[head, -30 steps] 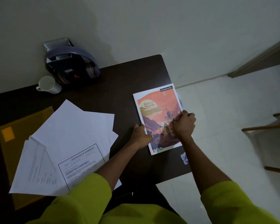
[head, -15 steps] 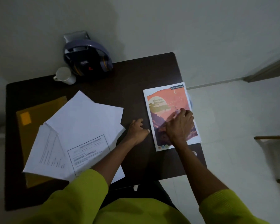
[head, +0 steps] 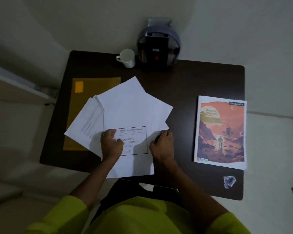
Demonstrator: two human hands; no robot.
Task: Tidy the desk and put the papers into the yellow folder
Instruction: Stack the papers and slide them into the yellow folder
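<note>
Counting first: one dark desk (head: 184, 85); one yellow folder (head: 85, 105) flat at its left side, carrying a single orange label (head: 79, 86) near the far corner; one loose fan of white papers (head: 125, 115), at least four sheets, exact number hard to tell where edges overlap. Topmost near sheet a bordered certificate (head: 134, 141), printed side up. Fan spread over the folder's right half and out across mid-desk, its near edge overhanging the front of the desk. One notebook (head: 221, 132) with an orange illustrated cover, flat at the right side, well apart from the papers. One small blue crumpled wrapper (head: 229, 181) near the desk's front right corner. One white mug (head: 127, 57) at the far edge, just beside one pair of headphones (head: 158, 46) on a dark stand.

Now the hands. Left hand (head: 110, 144) curled, knuckles up, fingers bent down onto the certificate's left part, pressing the sheets. Right hand (head: 162, 144) likewise curled, fingertips at the right edge of the fan, apparently pinching that edge; underside hidden, so grip unclear. Both forearms reaching forward from yellow-green sleeves (head: 71, 217), roughly parallel, wrists low over the desk front.
</note>
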